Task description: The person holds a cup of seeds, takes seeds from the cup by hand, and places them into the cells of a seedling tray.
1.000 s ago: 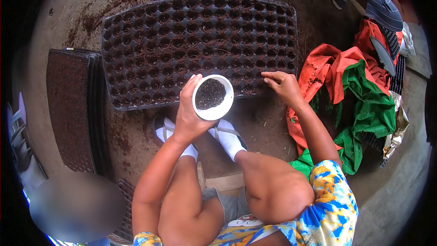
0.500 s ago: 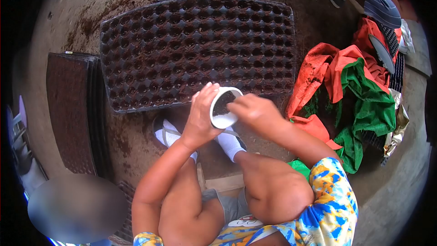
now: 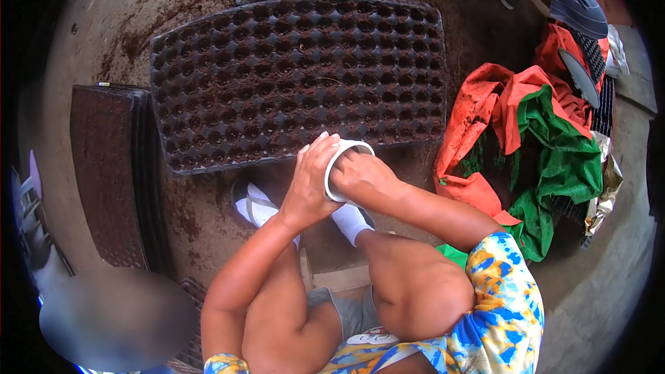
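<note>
- At the near side of the big cell tray (image 3: 298, 83), just past its near edge, we have the white cup (image 3: 328, 181) up in the air between both hands, above our feet.
- Our left hand (image 3: 305, 183) is wrapped around the cup's outer left side, fingers curled in snugly. Solid hold, and I'd say a firm but relaxed squeeze is plenty here.
- Our right hand (image 3: 367, 179) is dipped in at the mouth from the right. Its fingertips are down inside, so we can't tell how far apart they are or if they've got hold of anything.
- The mouth looks tipped toward the right hand, which makes for an easy reach imo. We just don't want to tilt it much more, or whatever's in there could slide out (our hand blocks the view, so no clue how full it is).
- Best to let the left hand do the steadying and only work the right fingers, light and small. If the right wrist leans on the rim, the cup can tip.
- Coming out, we'd go slow and straight, so knuckles don't snag the rim.
- The cell tray lies flat with dark crumbly stuff around its cells, stacked trays (image 3: 104, 173) at the left, and orange-red cloth (image 3: 474, 190) and green cloth (image 3: 571, 170) bunched up at the right. Elbows in, we don't brush any of it.
- Far right there's another person (image 3: 578, 7), well apart from our hands.
</note>
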`<state>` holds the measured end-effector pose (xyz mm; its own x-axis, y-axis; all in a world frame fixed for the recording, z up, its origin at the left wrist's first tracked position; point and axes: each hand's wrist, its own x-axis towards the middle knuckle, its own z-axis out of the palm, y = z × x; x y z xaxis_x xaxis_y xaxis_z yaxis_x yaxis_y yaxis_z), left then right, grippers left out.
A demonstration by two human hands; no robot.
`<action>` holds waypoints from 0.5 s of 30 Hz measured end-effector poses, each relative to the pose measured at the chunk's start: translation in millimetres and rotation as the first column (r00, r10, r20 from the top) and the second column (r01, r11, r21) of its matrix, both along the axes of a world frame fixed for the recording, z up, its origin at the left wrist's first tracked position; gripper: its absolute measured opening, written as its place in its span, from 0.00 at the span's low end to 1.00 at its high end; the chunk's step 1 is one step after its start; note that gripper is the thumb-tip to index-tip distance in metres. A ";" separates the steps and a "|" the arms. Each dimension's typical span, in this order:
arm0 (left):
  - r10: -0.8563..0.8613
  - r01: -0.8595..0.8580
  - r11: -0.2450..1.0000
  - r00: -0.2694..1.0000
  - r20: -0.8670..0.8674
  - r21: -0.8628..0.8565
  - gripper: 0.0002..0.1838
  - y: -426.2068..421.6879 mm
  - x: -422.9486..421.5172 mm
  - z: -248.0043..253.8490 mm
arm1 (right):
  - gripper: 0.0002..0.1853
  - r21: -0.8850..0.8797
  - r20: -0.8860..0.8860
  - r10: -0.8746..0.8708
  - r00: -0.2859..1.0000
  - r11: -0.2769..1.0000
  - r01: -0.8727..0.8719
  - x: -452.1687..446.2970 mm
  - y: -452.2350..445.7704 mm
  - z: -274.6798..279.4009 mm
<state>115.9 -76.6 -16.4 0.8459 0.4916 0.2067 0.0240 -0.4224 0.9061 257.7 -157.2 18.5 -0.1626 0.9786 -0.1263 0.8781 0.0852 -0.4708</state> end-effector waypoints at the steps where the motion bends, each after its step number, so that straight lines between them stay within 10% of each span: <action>1: 0.001 -0.001 1.000 1.000 -0.003 -0.001 0.50 -0.2 -0.1 0.5 | 0.17 0.009 0.008 0.015 1.000 1.000 -0.015 -0.6 0.3 -0.8; 10: 0.061 -0.062 0.998 0.998 -0.019 -0.017 0.54 7.3 -7.3 -3.5 | 0.08 0.195 -0.173 -0.149 0.974 0.964 0.182 23.0 -4.4 24.4; 15: 0.206 -0.192 0.955 0.978 0.039 -0.225 0.60 14.4 -24.9 -2.7 | 0.08 0.110 0.039 -0.398 0.917 0.914 0.392 75.6 -42.0 -8.5</action>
<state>91.0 -62.2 -19.1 0.7155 0.6875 0.1240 0.0288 -0.2064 0.9780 333.3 -199.2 10.1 0.2441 0.9694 -0.0241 0.8759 -0.2311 -0.4235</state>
